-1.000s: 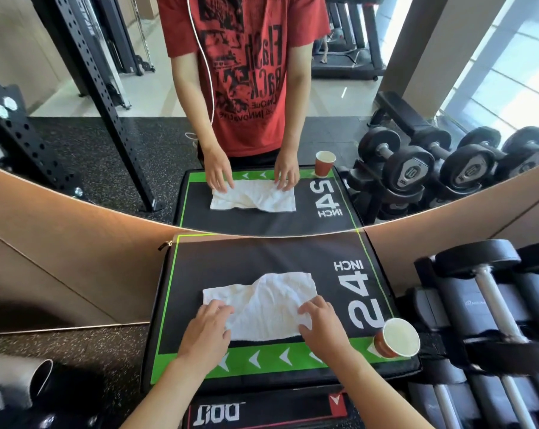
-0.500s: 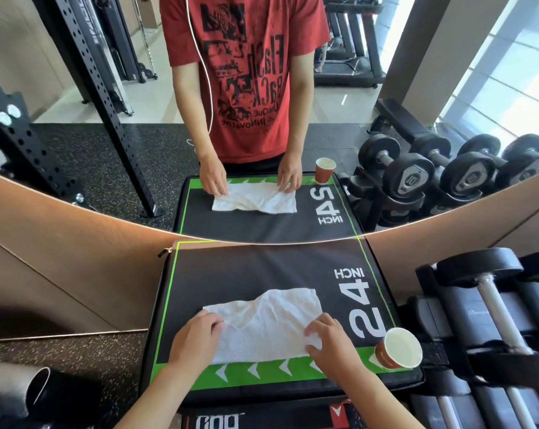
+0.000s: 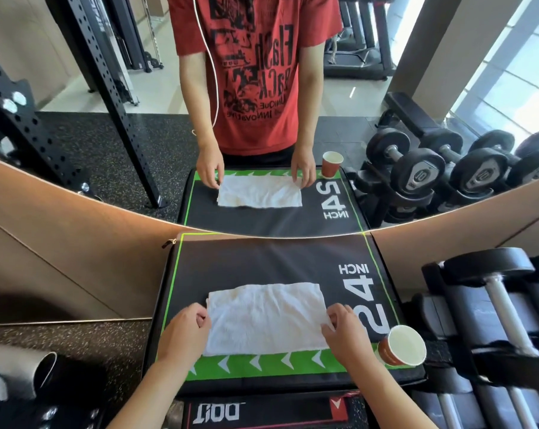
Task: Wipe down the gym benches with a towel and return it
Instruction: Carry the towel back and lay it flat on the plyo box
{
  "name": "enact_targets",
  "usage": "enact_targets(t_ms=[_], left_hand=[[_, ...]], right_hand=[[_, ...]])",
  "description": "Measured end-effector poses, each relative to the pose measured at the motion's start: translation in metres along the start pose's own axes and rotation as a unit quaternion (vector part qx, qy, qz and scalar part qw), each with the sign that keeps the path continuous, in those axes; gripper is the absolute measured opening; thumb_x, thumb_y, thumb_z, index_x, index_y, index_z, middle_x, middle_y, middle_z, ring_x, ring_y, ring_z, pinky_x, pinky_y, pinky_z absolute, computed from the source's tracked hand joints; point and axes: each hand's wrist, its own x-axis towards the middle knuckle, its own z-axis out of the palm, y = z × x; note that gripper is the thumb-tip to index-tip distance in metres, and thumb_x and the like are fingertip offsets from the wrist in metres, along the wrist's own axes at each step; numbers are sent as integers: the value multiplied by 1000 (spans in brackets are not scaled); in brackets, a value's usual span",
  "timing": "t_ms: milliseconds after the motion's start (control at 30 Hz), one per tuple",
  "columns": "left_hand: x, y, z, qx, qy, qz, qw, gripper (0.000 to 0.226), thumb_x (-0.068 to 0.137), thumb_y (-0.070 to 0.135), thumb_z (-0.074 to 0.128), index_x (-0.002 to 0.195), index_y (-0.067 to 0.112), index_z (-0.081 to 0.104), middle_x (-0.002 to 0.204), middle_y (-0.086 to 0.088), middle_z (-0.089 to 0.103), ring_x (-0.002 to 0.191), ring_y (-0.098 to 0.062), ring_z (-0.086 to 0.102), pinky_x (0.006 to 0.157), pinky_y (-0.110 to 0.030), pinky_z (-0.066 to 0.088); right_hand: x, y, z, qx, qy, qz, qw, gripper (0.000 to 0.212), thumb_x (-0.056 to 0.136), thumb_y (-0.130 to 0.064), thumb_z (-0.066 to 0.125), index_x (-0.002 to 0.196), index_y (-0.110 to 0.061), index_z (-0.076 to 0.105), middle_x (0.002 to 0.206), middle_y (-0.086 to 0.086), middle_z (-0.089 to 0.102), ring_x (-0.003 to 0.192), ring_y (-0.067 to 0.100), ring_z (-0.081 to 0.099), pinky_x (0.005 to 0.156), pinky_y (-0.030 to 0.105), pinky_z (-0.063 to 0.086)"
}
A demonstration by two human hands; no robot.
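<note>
A white towel (image 3: 265,318) is laid flat on the black padded tabletop (image 3: 262,261), spread into a rough rectangle with its long side running left to right. Its cloth is seen to be nubby and lightly creased, with faint yellowish marks near the middle and a slightly wavy far edge. Its near edge lies just along the green band of white arrowheads (image 3: 262,363) at the front of the tabletop.

The towel's left edge is pinched in the grip of the left hand (image 3: 184,331), whose fingers are curled over the cloth at the near left corner. The right edge is pinched likewise by the right hand (image 3: 342,331), thumb and fingertips closed on the fabric.

White lettering reading "24 INCH" (image 3: 365,300) is printed on the tabletop just right of the towel. A red paper cup (image 3: 403,346) with a white interior stands at the near right corner, close to the right hand but apart from it. Dumbbells (image 3: 491,292) are racked to the right. A mirror (image 3: 262,119) behind the tabletop repeats the scene.
</note>
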Motion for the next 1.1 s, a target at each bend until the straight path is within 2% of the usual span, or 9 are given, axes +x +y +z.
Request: enact_targets(t_ms=[133, 300, 433, 500, 567, 700, 833, 1000, 1100], left_hand=[[-18, -9, 10, 33, -15, -10, 999, 5, 103, 34, 60, 104, 30, 61, 93, 11, 63, 73, -12, 65, 62, -34, 55], [-23, -10, 12, 61, -1, -29, 998, 17, 103, 33, 60, 87, 28, 59, 86, 9, 63, 75, -11, 61, 64, -35, 50], [-20, -9, 11, 51, -3, -45, 998, 20, 103, 26, 58, 84, 25, 58, 84, 8, 64, 74, -15, 62, 60, -35, 48], [-18, -8, 11, 56, -13, -54, 997, 16, 103, 32, 57, 89, 26, 58, 85, 8, 65, 72, -14, 62, 56, -33, 45], [-18, -5, 12, 71, -27, -62, 995, 16, 102, 39, 58, 94, 26, 56, 85, 8, 65, 68, -12, 60, 53, -31, 39], [-19, -6, 20, 91, -19, -68, 993, 20, 102, 32, 59, 84, 25, 55, 82, 8, 62, 69, -10, 57, 52, -29, 38], [-22, -9, 22, 47, -10, -69, 996, 19, 101, 27, 61, 83, 27, 55, 86, 10, 61, 71, -9, 57, 53, -30, 37], [-24, -6, 12, -57, 31, -41, 997, 19, 96, 18, 68, 81, 26, 58, 78, 8, 66, 70, -14, 62, 59, -34, 47], [-30, -4, 3, -85, 55, -19, 995, 22, 92, 15, 71, 80, 30, 60, 75, 11, 67, 68, -9, 64, 55, -32, 47]], right_hand=[[-1, 3, 3, -1, 1, 36, 999, 21, 95, -22, 65, 114, -17, 59, 106, -5, 56, 74, 4, 54, 57, 14, 36], [-5, 0, 5, 5, 12, 48, 999, 5, 95, -21, 63, 96, -21, 57, 93, -8, 58, 74, 7, 57, 65, 30, 50], [-5, -2, 2, 53, 27, 60, 996, 12, 92, -18, 64, 87, -24, 56, 82, -6, 63, 70, 13, 60, 57, 30, 46], [-4, -3, -2, 89, 29, 71, 993, 13, 92, -19, 66, 85, -26, 58, 78, -7, 66, 70, 13, 62, 57, 29, 45], [-3, -4, -5, 115, 27, 76, 990, 11, 92, -24, 70, 87, -27, 61, 79, -7, 68, 71, 11, 63, 58, 26, 45], [-5, -3, -4, 145, 1, 81, 986, 7, 92, -24, 73, 94, -24, 66, 84, -7, 70, 76, 8, 65, 62, 24, 50], [-8, -3, -2, 140, 3, 76, 987, 10, 94, -19, 69, 87, -25, 66, 77, -6, 68, 68, 7, 61, 55, 20, 43], [-9, -5, -11, 184, 31, 59, 981, 13, 96, -20, 64, 84, -24, 63, 76, -3, 68, 67, 12, 60, 58, 26, 46], [-11, -5, -19, 215, 27, 31, 976, 13, 94, -18, 65, 82, -22, 63, 74, -5, 67, 62, 5, 55, 57, 21, 44]])
